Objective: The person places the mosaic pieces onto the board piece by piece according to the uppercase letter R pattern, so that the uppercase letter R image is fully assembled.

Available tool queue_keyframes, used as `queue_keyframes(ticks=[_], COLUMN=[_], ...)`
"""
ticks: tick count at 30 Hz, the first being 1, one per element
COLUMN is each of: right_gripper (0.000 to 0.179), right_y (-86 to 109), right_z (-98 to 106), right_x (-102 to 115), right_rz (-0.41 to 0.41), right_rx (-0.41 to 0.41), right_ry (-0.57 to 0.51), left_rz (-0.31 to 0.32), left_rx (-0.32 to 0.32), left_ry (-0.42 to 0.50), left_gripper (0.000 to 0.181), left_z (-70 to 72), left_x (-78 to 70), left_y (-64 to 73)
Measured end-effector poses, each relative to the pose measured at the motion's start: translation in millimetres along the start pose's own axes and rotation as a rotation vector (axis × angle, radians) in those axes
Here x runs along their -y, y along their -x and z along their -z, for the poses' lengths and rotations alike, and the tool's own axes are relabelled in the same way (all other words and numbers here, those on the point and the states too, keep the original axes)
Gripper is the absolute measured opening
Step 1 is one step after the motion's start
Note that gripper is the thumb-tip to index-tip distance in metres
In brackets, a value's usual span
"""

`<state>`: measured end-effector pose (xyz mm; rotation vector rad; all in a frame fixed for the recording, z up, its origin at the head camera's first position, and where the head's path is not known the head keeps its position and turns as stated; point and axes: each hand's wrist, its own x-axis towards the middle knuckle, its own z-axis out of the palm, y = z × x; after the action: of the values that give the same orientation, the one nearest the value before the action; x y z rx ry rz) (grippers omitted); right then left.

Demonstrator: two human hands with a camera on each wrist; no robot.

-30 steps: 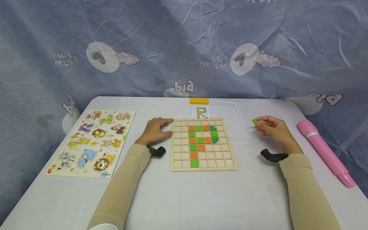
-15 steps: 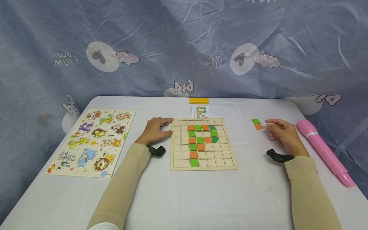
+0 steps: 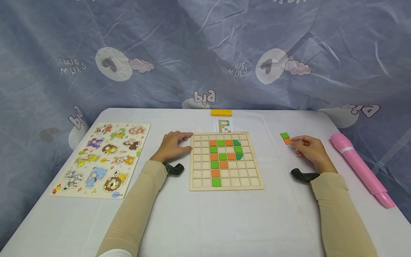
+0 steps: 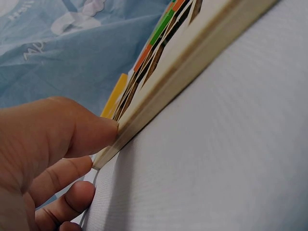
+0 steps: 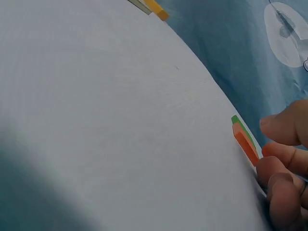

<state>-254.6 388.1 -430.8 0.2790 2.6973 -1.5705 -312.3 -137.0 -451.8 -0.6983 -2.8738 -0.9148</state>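
My left hand (image 3: 173, 146) rests against the left edge of a wooden grid board (image 3: 196, 186), thumb and fingertip touching its rim. The left wrist view has the thumb (image 4: 91, 132) on the board's side (image 4: 168, 91). Orange and green tiles sit in the grid in a P-like shape with an extra orange tile (image 3: 223, 164). On the right, my right hand (image 3: 311, 151) is at a loose orange tile (image 3: 287, 141), next to a green tile (image 3: 284, 135). In the right wrist view its thumb (image 5: 286, 125) stands apart from the fingers, and a fingertip meets or nearly meets the orange tile (image 5: 244, 144).
A patterned card (image 3: 222, 125) and a yellow block (image 3: 221, 112) lie behind the board. An animal puzzle board (image 3: 102, 160) is at the left. A pink microphone-shaped object (image 3: 363, 169) lies at the right. A grey-blue printed cloth (image 3: 179, 43) hangs behind the table.
My right hand left the green and orange tiles lying together, drew back to the right, then came back to the orange tile's edge. My left hand stayed at the board.
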Motion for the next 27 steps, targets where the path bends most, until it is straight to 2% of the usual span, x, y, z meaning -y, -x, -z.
queue_keyframes(ticks=[4,12,15,21,27], right_gripper=[0.053,0.055,0.053,0.045,0.046], right_y=[2.3,5.7,4.8,3.2,6.0], right_z=[-4.0,-10.6,-13.7,-17.3,-17.3], right_x=[4.8,15.6,18.2,17.1,12.4], right_rz=[-0.024,-0.012,-0.005,0.009,0.027], right_rx=[-0.04,-0.102,-0.133,-0.167,-0.139], right_ry=[0.069,0.306,0.364,0.391,0.364], left_rz=[0.004,0.011,0.009,-0.001,0.012], left_rx=[-0.001,-0.001,-0.001,-0.004,-0.005], left_ry=[0.009,0.013,0.01,0.005,0.001], left_gripper=[0.063,0.062,0.062,0.062,0.062], left_z=[0.7,0.9,1.6,0.2,-2.0], left_x=[-1.3,-2.4,-2.6,-1.1,0.5], left_y=[1.4,1.2,0.3,-1.4,0.0])
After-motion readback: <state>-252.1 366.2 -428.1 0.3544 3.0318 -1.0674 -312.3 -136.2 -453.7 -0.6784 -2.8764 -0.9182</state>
